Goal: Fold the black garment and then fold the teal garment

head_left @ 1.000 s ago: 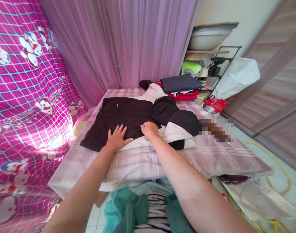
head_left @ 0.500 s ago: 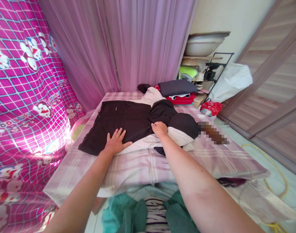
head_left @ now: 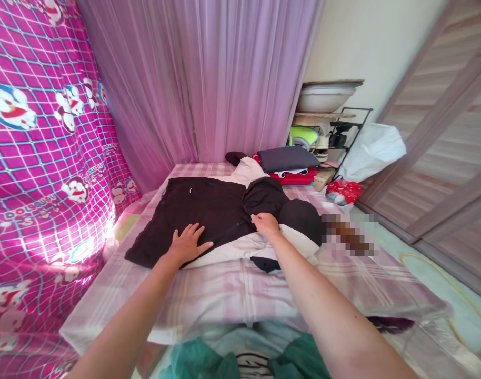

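A black and off-white hooded jacket (head_left: 217, 205) lies spread on a table with a pink plaid cloth (head_left: 212, 295). Its hem points left and its black and white hood (head_left: 301, 217) lies to the right. My left hand (head_left: 187, 243) rests flat on the black lower front, fingers spread. Near the collar my right hand (head_left: 266, 225) is closed, thumb and fingers pinching the jacket's front edge. Whether a zip pull is between those fingers I cannot make out. One sleeve stretches to the back; a black cuff (head_left: 266, 263) shows below my right hand.
Folded clothes (head_left: 290, 160), dark grey over red, are stacked at the back right. Behind them stands a rack (head_left: 353, 129) with basins and shoes. A white bag (head_left: 377, 152) hangs beside it. A blurred brown object (head_left: 349, 237) lies right of the hood. Purple curtains (head_left: 240, 79) border the back.
My right hand has slid a little to the right along the jacket front towards the collar. My left hand stays on the same spot. The view has tilted up slightly.
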Action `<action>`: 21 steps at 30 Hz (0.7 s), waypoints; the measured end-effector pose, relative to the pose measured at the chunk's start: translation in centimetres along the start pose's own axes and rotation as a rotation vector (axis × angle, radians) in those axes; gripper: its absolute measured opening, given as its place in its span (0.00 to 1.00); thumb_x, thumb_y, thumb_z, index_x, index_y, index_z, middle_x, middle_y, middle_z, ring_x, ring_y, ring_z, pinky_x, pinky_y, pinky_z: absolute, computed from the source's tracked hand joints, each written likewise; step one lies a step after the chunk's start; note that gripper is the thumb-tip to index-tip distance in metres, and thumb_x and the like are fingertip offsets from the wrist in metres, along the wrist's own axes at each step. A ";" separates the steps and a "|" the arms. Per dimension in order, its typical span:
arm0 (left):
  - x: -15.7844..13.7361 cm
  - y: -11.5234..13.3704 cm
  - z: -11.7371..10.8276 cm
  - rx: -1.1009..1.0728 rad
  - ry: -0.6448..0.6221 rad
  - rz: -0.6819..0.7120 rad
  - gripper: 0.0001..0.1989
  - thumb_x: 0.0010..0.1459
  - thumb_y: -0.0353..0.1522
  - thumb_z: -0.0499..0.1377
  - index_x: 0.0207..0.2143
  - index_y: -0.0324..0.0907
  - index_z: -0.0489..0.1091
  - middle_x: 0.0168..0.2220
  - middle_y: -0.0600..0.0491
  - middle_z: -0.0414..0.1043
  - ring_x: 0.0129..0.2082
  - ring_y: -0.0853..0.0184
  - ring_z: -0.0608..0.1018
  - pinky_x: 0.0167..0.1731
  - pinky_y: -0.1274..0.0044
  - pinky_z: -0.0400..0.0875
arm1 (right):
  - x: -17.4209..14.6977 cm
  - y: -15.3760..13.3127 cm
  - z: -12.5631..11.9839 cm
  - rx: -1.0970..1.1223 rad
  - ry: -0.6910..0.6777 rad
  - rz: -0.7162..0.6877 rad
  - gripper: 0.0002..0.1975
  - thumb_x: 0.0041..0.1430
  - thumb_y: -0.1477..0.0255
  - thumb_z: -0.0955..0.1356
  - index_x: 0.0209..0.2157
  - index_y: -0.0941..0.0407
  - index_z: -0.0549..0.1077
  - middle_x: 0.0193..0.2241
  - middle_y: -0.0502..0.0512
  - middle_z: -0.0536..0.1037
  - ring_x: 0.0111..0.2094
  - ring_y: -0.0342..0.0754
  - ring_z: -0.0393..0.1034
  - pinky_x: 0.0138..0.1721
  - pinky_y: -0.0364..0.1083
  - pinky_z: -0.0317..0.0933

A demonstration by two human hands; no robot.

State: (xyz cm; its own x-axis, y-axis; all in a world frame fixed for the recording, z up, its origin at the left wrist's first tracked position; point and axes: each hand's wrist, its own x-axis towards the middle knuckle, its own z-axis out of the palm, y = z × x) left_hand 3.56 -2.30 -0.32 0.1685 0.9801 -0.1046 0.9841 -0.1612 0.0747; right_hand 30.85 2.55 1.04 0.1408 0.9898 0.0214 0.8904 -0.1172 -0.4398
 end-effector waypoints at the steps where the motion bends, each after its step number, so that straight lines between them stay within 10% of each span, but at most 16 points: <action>1: 0.2 0.0 -0.6 -0.002 0.023 0.010 0.34 0.61 0.55 0.44 0.62 0.48 0.62 0.67 0.48 0.56 0.66 0.52 0.59 0.62 0.51 0.51 | -0.2 -0.3 -0.2 0.003 0.025 -0.021 0.18 0.65 0.64 0.61 0.34 0.53 0.81 0.34 0.56 0.83 0.38 0.49 0.76 0.34 0.42 0.60; 6: 3.0 -0.4 -3.4 0.020 0.181 0.103 0.27 0.66 0.48 0.43 0.47 0.46 0.75 0.51 0.48 0.76 0.52 0.60 0.76 0.55 0.70 0.65 | -0.3 -2.6 -0.6 -0.049 0.141 -0.238 0.18 0.66 0.63 0.60 0.34 0.53 0.79 0.39 0.55 0.82 0.40 0.49 0.74 0.37 0.42 0.58; 21: 20.8 -7.9 -6.0 0.120 0.139 0.018 0.22 0.65 0.33 0.46 0.59 0.50 0.67 0.64 0.51 0.62 0.65 0.56 0.62 0.63 0.58 0.54 | 12.7 -10.5 0.8 -0.155 -0.009 -0.479 0.16 0.64 0.70 0.60 0.39 0.49 0.79 0.41 0.52 0.81 0.43 0.48 0.74 0.42 0.44 0.62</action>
State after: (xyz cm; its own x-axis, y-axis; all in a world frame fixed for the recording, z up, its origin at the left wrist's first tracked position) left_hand -1.00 20.07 2.86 0.1848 0.9822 0.0342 0.9821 -0.1832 -0.0440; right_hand 22.94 16.47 5.27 -0.3025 0.9361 0.1796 0.9082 0.3402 -0.2437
